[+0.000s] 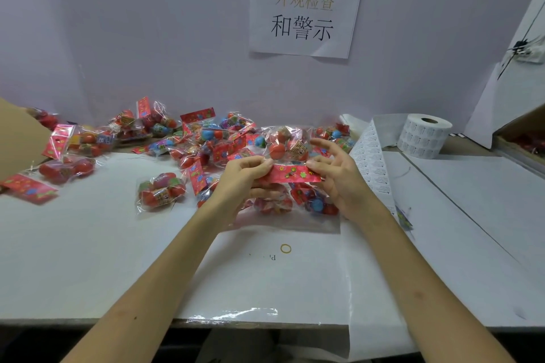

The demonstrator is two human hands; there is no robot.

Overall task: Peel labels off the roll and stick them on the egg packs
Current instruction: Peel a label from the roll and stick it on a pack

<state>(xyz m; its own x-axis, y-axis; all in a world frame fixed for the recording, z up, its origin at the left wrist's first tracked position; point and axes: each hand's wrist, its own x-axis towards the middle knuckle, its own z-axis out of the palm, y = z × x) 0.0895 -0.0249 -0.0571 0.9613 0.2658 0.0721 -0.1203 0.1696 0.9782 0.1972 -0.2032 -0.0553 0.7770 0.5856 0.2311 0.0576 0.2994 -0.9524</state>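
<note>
Head camera view, looking down over a white table (88, 259) set against a pale wall.

Two bare forearms reach in from the bottom edge. Between them, raised just above the table, is one egg pack (286, 146): a clear bag of red and blue plastic eggs with a red flowered header card (295, 174) along its near edge. The left hand (244, 174) pinches the left end of that card between thumb and curled fingers. The right hand (339, 177) pinches the right end with thumb and forefinger, its other fingers fanned out. Whether a peeled label sits on any fingertip cannot be told.

Behind the hands, a loose pile of egg packs (191, 138) spreads across the back of the table, with a few more directly under the held one. The label roll (424, 138) stands on end at the far right, well apart from the hands. A strip of labels (371, 159) trails from it toward the viewer, passing just beside the right wrist.

A printed paper sign (303, 9) is taped to the wall, a small rubber band (285, 248) lies near the table's middle, and a cardboard box (17, 138) edges in at left.

Likely risks: the pack is held only by the card's ends, so the heavy eggs could swing and pull it free (crinkly film is slippery). The right forearm could snag the trailing strip and drag or topple the roll. A label pressed onto an unsupported card may crease or land crooked.
</note>
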